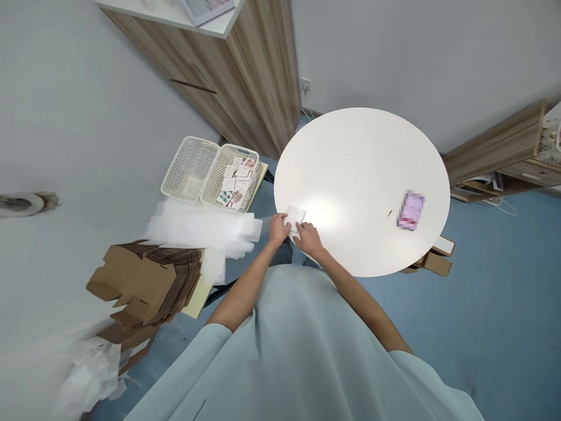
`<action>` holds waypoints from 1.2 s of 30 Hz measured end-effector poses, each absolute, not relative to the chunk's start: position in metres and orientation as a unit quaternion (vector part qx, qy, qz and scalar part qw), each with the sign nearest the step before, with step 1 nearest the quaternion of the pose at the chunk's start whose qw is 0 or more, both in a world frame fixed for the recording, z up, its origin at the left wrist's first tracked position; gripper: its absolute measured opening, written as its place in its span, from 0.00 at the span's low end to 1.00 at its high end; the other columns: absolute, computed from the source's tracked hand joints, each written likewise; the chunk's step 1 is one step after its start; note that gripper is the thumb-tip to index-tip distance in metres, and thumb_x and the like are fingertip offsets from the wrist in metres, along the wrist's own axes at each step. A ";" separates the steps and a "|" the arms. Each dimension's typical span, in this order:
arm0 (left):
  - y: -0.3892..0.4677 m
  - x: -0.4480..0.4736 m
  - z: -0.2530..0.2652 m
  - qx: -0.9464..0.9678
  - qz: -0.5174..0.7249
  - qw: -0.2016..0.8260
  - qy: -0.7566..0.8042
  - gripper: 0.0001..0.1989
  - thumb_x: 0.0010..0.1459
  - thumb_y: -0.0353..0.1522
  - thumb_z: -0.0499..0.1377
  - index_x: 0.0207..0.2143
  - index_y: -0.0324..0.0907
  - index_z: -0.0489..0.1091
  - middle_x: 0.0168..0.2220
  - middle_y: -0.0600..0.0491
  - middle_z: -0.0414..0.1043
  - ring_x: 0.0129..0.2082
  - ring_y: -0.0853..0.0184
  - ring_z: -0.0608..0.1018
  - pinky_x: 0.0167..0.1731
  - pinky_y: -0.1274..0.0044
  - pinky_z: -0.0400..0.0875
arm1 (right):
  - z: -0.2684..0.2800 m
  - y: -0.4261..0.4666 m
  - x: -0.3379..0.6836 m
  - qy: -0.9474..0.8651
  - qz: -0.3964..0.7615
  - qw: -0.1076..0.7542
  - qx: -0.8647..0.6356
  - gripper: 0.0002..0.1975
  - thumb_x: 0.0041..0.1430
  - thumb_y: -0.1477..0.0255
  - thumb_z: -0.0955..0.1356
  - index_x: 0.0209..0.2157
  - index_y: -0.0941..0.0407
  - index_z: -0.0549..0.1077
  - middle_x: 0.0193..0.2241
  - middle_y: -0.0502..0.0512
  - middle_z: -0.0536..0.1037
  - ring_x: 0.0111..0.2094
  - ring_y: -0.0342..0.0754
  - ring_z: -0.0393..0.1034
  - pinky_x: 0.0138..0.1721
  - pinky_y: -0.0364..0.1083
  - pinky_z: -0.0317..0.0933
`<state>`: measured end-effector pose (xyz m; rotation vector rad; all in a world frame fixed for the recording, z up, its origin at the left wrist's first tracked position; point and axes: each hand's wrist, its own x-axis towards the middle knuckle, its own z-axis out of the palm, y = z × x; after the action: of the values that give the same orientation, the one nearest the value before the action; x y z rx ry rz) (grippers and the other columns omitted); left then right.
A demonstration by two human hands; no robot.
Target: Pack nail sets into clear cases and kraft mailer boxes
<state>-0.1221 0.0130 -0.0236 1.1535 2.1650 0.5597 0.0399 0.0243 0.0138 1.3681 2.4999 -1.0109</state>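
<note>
At the near left edge of the round white table (363, 169), both hands grip a small, flat folded white sheet (296, 214). My left hand (279, 229) pinches its left side, the thumb on top. The right side is held by my right hand (309, 238), thumb and fingers pressed against it. Whether something lies inside the folds is hidden. Close to my left hand lies a spread stack of thin white sheets (205, 227). Beyond that stack, a white plastic basket (221, 153) holds several small printed and white packets.
A second white basket (179, 169) adjoins the first. Flattened brown cardboard boxes (135, 280) are stacked at lower left, above crumpled white wrapping (90, 374). A blurred purple phone-like object (411, 210) lies on the table's right. A wooden cabinet (245, 76) stands behind.
</note>
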 end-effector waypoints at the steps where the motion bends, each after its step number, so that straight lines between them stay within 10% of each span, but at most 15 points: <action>1: 0.014 -0.121 -0.025 0.432 0.215 0.307 0.820 0.17 0.56 0.24 0.60 0.48 0.43 0.72 0.51 0.45 0.74 0.52 0.57 0.78 0.59 0.65 0.72 | 0.015 0.025 0.040 0.823 -0.337 0.062 0.453 0.30 0.72 0.65 0.66 0.70 0.61 0.63 0.57 0.70 0.73 0.59 0.64 0.64 0.58 0.56 0.61; 17: -0.007 -0.163 0.006 0.542 0.252 0.395 0.698 0.18 0.64 0.30 0.60 0.55 0.37 0.73 0.57 0.40 0.73 0.54 0.56 0.78 0.60 0.63 0.71 | 0.057 -0.005 -0.025 0.820 -0.206 0.074 0.529 0.18 0.71 0.69 0.66 0.57 0.63 0.73 0.53 0.70 0.73 0.56 0.62 0.64 0.55 0.53 0.60; 28: -0.245 -0.376 0.062 0.464 0.374 0.273 0.755 0.16 0.67 0.34 0.58 0.56 0.43 0.74 0.54 0.46 0.78 0.50 0.60 0.81 0.53 0.67 0.77 | 0.079 -0.140 -0.168 0.893 -0.228 -0.032 0.387 0.23 0.72 0.67 0.66 0.63 0.63 0.72 0.49 0.66 0.75 0.52 0.61 0.67 0.58 0.55 0.63; 36: -0.372 -0.460 0.035 0.358 0.174 0.261 0.879 0.20 0.62 0.37 0.64 0.54 0.40 0.76 0.54 0.40 0.78 0.56 0.48 0.78 0.56 0.61 0.74 | 0.084 -0.202 -0.242 0.915 -0.262 0.028 0.305 0.21 0.72 0.67 0.67 0.62 0.58 0.73 0.49 0.65 0.75 0.52 0.61 0.68 0.57 0.56 0.66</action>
<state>-0.4603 -0.3716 0.0353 0.9693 2.3805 0.4701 -0.2417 -0.2019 0.0840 0.9423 2.8242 -0.8093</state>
